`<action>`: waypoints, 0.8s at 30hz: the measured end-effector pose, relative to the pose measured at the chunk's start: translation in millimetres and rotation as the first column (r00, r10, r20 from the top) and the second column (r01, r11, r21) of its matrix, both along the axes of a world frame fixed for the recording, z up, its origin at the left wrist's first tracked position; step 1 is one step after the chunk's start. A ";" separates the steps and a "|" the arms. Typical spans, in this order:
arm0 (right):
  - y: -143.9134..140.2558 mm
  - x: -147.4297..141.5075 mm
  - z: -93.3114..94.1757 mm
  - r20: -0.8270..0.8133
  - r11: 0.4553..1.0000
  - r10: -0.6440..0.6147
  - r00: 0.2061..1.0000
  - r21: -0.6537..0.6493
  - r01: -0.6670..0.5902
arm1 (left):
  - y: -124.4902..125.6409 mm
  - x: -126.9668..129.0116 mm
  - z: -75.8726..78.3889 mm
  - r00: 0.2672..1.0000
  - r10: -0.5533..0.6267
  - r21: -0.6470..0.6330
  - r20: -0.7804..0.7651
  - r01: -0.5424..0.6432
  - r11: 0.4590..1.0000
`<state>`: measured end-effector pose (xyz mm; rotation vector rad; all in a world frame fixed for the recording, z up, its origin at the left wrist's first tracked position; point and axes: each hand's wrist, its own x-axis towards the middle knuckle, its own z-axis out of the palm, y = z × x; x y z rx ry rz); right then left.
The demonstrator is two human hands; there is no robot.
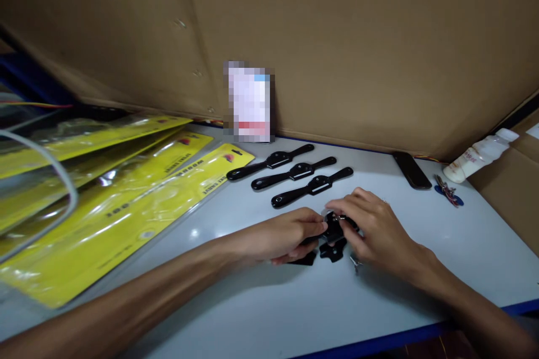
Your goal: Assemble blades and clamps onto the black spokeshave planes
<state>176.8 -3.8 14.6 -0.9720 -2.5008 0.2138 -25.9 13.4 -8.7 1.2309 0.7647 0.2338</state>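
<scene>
My left hand [298,235] is closed around one handle of a black spokeshave [334,230], held just above the table. The fingers of my right hand [366,219] are bent around its other side and pinch at the middle, where a small shiny metal part shows; that part is too small to name surely. A flat black lobed plate [332,251] lies under the tool. Next to my right hand sits a small metal screw [356,262]. Beyond my hands, three black spokeshave bodies [319,185] lie side by side on the table.
Yellow-backed clear blister packs [126,230] cover the left side, with a grey cable [63,168] looping over them. At the right are a black phone-like slab [411,170], a bundle of wires [448,190] and a bottle [480,155]. A cardboard wall [357,56] stands behind.
</scene>
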 end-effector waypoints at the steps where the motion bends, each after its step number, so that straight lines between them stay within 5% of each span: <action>1: 0.7 1.0 -1.2 -0.015 1.000 0.012 1.000 0.001 -0.012 | 0.1 -0.2 -0.1 1.000 -0.001 -0.003 0.009 0.001 1.000; 9: 5.6 5.7 -0.2 -0.136 0.999 0.044 0.990 0.007 -0.044 | 0.0 -1.1 1.2 1.000 0.011 -0.009 0.002 -0.011 1.000; 15: 8.0 14.4 13.3 0.056 0.990 0.128 0.990 -0.072 -0.124 | 0.1 -1.4 1.4 1.000 -0.003 -0.016 0.001 0.003 1.000; 24: 9.5 12.6 7.5 0.111 0.982 0.121 0.986 0.130 -0.135 | 0.6 -0.7 1.5 0.999 -0.037 0.014 -0.017 0.037 0.999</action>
